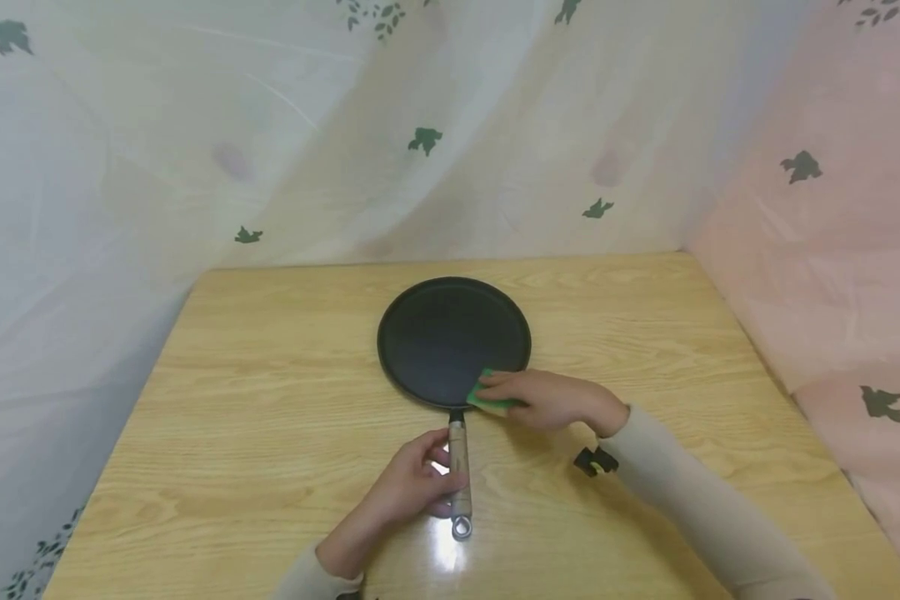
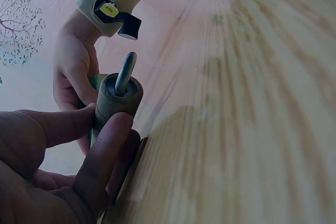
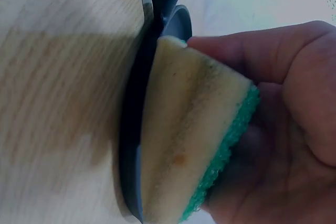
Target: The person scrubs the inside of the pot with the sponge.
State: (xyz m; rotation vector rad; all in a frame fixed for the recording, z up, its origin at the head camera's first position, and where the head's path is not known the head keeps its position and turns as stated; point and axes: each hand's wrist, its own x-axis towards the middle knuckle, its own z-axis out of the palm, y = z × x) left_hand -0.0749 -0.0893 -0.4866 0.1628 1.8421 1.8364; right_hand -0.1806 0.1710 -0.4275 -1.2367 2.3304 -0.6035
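Note:
A round black flat pan (image 1: 450,337) lies on the wooden table, its wood-covered handle (image 1: 459,467) toward me. My left hand (image 1: 412,479) grips that handle from the left, thumb on top; in the left wrist view the fingers (image 2: 107,150) pinch it near the metal hanging loop (image 2: 126,74). My right hand (image 1: 551,398) holds a sponge (image 1: 491,403) at the pan's near right rim. Up close in the right wrist view, the sponge (image 3: 184,124) is yellowish with a green scouring layer facing the palm, and it covers part of the pan's edge (image 3: 131,156).
The light wood table (image 1: 270,400) extends on both sides of the pan. Behind it hangs a pale cloth (image 1: 330,167) with green birds, and a pinkish cloth (image 1: 862,275) borders the right side. A black camera mount (image 1: 596,461) sits at the right wrist.

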